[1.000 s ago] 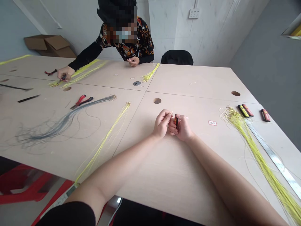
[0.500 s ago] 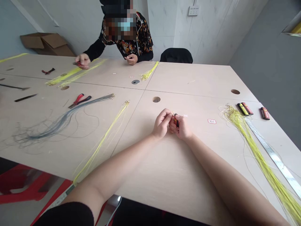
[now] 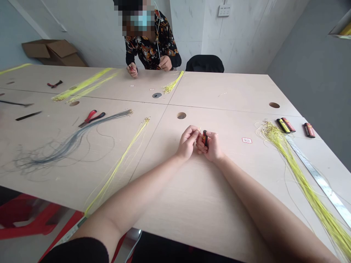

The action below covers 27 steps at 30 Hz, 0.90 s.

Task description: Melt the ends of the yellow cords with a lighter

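Over the middle of the near table, my left hand (image 3: 187,141) is closed in a pinch on a thin line, whose small gold-coloured tip (image 3: 199,129) pokes up above the fingertips. Just beside it, my right hand (image 3: 212,147) is wrapped round a black and red lighter (image 3: 205,137), held upright with its top showing. The fingers of both hands nearly touch. No flame can be made out. To the left lies a thin bundle of yellow lines (image 3: 120,160) with gold-coloured ends; a thicker yellow bundle (image 3: 296,171) lies to the right.
Several lighters (image 3: 309,130) and a metal ruler (image 3: 318,177) lie at the right. Leftward are a grey line bundle (image 3: 74,138), red-black pliers (image 3: 90,118) and a dark thin tool (image 3: 29,115). Across the table sits a co-worker (image 3: 150,51). The tabletop has a round hole (image 3: 181,115).
My right thumb has shifted off the lighter's top, and more of the lighter shows. The co-worker's outstretched hand, holding a red tool, has drawn back from the yellow bundles toward their body.
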Motion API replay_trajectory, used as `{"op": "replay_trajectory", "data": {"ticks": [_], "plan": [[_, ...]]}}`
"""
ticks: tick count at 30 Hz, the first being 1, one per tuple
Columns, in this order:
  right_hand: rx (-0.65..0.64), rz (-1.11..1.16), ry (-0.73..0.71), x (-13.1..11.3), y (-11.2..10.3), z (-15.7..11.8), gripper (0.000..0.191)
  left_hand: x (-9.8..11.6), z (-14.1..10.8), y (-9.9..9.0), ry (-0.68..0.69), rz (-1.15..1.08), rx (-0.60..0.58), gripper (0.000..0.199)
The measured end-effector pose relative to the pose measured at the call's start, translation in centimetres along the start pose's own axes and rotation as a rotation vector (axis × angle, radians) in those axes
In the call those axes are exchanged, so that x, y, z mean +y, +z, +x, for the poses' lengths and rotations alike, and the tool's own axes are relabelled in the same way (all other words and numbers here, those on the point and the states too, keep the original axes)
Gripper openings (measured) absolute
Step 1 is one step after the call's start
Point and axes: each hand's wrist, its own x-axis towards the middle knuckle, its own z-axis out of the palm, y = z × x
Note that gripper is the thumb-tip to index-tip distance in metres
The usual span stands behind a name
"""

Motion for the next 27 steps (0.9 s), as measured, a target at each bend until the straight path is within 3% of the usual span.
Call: {"op": "replay_trajectory", "data": {"ticks": [27], "plan": [[0.049,-0.014,0.089,-0.38,0.01,-0.14,0.042,0.01,-0.11,-0.09,0.031,0.085,-0.018,0.025]]}}
